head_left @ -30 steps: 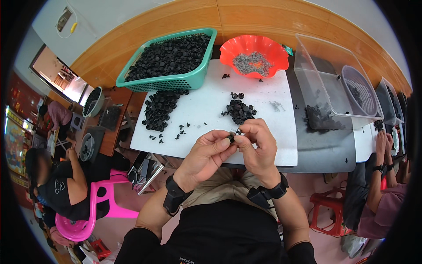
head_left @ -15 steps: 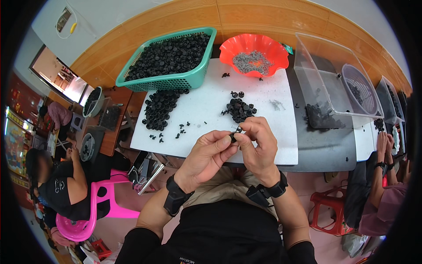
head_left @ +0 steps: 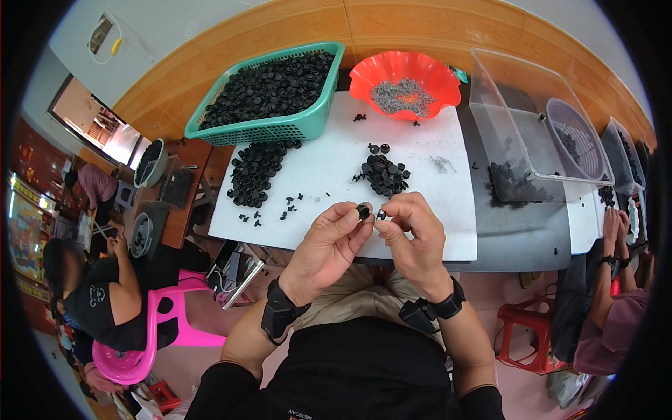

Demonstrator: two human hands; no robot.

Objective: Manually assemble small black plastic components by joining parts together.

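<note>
Black cap (head_left: 363,211) between left fingers (head_left: 348,219)

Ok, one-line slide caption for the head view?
Left hand and right hand pinch small black parts above a white board.

Left hand (head_left: 327,241), right hand (head_left: 413,234) fingertip-to-fingertip

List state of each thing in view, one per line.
left hand: pinching a small black cap
right hand: pinching a small black piece
green basket: full of black caps
red bowl: holds grey metal bits
clear bin: tilted, few black parts
white board: loose black piles on it
</note>
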